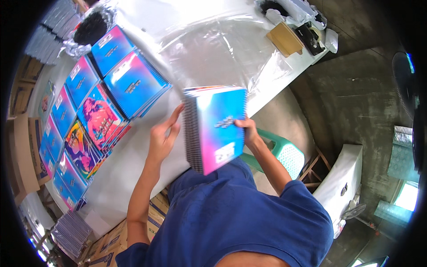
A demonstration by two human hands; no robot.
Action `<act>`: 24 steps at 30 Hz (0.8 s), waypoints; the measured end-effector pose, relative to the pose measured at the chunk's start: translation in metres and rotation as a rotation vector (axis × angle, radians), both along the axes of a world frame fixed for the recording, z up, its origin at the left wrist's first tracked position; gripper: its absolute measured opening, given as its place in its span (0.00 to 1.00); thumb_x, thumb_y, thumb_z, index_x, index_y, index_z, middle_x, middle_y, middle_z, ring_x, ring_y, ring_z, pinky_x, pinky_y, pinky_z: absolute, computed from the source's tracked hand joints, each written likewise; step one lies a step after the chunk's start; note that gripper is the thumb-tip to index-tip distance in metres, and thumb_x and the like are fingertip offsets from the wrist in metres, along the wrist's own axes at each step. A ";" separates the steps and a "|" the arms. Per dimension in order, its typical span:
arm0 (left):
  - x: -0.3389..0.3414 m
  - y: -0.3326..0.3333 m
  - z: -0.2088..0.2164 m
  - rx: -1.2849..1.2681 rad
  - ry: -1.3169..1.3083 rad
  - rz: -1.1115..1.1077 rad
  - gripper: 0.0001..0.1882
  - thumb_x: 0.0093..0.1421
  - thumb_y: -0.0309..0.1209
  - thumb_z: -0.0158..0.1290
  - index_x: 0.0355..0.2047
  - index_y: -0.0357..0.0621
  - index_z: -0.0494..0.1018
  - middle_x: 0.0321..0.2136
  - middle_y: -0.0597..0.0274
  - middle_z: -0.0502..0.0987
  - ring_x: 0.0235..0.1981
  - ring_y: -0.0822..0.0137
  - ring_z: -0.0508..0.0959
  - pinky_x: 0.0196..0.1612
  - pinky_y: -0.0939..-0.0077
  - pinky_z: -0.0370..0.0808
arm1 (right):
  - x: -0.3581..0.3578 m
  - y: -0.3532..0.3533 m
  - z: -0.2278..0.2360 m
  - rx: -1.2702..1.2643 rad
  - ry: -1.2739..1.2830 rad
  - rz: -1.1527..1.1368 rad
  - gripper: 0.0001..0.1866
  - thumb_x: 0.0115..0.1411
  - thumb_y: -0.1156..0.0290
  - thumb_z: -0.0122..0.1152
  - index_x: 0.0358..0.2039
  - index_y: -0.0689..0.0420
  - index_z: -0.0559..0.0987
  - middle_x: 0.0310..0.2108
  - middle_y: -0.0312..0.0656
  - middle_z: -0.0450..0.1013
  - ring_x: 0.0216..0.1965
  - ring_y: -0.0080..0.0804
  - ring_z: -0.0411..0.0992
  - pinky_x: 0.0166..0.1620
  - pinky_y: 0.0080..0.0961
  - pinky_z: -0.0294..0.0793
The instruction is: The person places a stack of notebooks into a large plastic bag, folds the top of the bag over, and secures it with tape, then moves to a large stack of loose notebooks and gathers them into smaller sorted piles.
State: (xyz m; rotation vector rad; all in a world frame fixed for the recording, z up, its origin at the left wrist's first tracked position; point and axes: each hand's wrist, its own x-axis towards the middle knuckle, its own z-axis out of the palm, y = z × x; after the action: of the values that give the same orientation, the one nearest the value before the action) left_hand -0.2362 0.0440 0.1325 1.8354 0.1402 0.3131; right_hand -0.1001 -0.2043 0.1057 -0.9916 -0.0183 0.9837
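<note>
A thick stack of spiral notebooks (221, 120) with blue and pink covers is up off the white table, close to my body. My right hand (248, 130) grips its right edge, thumb on the top cover and fingers out of sight behind. To the left of the stack, my left hand (164, 135) has its fingers stretched toward the black wire bindings, apparently apart from them. Further left, rows of spiral notebooks (80, 82) lie in piles, mostly blue and pink. Two piles show illustrated covers, one a red notebook (98, 113).
Clear plastic film (200, 51) covers part of the white table (147, 153). A brown cardboard box (284, 39) and a black device (310, 39) sit near its far right corner. A green stool (284, 153) stands right of my body; cardboard cartons (111, 242) are below left.
</note>
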 end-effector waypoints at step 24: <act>0.263 -0.203 -0.125 0.961 0.336 0.231 0.32 0.55 0.55 0.52 0.61 0.71 0.63 0.66 0.60 0.55 0.67 0.43 0.49 0.61 0.34 0.47 | 0.278 -0.219 0.006 0.055 0.142 -0.093 0.38 0.47 0.63 0.67 0.56 0.65 0.65 0.47 0.50 0.72 0.45 0.44 0.73 0.50 0.40 0.74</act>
State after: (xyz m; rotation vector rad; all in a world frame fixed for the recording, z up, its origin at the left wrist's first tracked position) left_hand 0.0264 -0.1593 0.0072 2.8289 0.5035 0.2422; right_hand 0.1784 -0.4234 0.1113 -0.8630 0.1177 0.9611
